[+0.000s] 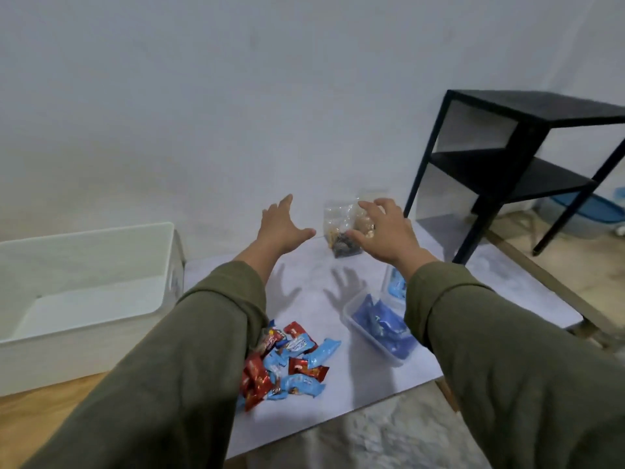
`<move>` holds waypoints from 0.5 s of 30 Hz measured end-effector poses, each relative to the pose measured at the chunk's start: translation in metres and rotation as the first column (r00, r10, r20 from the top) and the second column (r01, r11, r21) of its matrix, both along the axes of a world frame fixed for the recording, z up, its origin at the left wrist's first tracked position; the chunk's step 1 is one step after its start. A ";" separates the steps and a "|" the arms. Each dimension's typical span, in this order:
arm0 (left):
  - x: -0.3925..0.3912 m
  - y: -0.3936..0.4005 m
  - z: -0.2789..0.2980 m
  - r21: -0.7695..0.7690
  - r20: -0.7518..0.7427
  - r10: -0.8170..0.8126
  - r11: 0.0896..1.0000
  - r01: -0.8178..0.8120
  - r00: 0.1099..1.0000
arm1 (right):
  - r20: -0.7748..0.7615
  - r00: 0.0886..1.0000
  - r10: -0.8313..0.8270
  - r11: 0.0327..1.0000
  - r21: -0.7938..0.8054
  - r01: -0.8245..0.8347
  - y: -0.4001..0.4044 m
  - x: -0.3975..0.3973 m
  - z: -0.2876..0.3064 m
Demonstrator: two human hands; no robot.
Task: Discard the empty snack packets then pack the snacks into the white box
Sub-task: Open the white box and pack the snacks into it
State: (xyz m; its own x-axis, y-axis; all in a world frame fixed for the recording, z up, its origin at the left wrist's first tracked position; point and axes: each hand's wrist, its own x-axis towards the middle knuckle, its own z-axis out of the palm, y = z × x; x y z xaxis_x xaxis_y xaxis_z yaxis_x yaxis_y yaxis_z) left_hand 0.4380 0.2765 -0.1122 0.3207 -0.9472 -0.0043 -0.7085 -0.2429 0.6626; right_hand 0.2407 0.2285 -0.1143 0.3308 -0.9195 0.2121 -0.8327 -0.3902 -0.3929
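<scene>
Snack packets (pixel 291 360), red and pale blue, are lying in a loose heap on the pale surface (pixel 338 401), partly hidden by the left sleeve (pixel 189 350); their long axes are pointing every which way. In the head view, both hands are reaching forward over the surface with fingers spread wide. The left hand (pixel 282 228) is hovering with its grip fully open, holding nothing and touching nothing. The right hand (pixel 385 231) is also splayed, its fingers passing in front of a clear bag of snacks (pixel 338 228) standing upright at the far edge near the wall; whether they are touching the bag cannot be told, and the grip is not closing on it. A clear tub of blue packets (pixel 378 326) is sitting just beside the right sleeve (pixel 507 350), its long axis running diagonally away to the left. The white box (pixel 88 299) is standing open at the left, well apart from the heap. A black shelf unit (pixel 527 170) is standing at the right.
</scene>
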 end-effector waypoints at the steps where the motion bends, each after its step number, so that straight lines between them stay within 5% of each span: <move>1: -0.005 -0.014 -0.002 -0.001 -0.010 -0.020 1.000 0.020 1.000 | -0.001 1.000 -0.010 1.000 0.005 0.010 -0.012 -0.005 -0.002; 15: -0.056 -0.176 -0.062 -0.003 -0.168 -0.059 0.998 0.059 0.984 | -0.020 0.998 -0.056 0.987 0.151 0.058 -0.180 -0.059 -0.056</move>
